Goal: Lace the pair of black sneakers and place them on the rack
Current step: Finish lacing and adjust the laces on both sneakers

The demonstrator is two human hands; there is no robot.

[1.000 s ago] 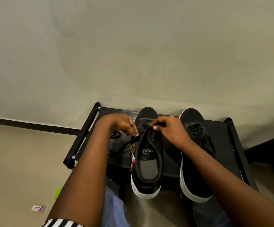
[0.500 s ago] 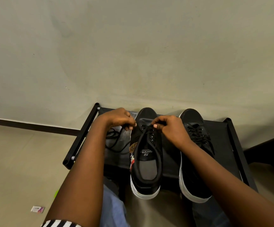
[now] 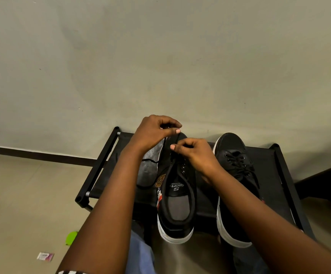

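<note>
Two black sneakers with white soles stand side by side on the black rack [image 3: 279, 175], toes toward the wall. The left sneaker [image 3: 177, 202] has open eyelets and a grey insole showing. My left hand [image 3: 156, 131] is raised above its toe and pinches the black lace [image 3: 172, 141], which runs taut down to the eyelets. A loose lace end trails on the rack to the left. My right hand [image 3: 194, 153] rests over the upper eyelets with fingers curled, pinching the lace there. The right sneaker [image 3: 234, 175] is laced.
The rack stands against a plain wall with a dark skirting [image 3: 42, 155]. On the tiled floor at the left lie a green round object [image 3: 71, 237] and a small wrapper [image 3: 45, 256]. My knees in blue jeans [image 3: 141, 258] are below the rack's front edge.
My left hand has risen and moved right, from beside the sneaker to above its toe, drawing the lace up taut. The right hand stays on the eyelets.
</note>
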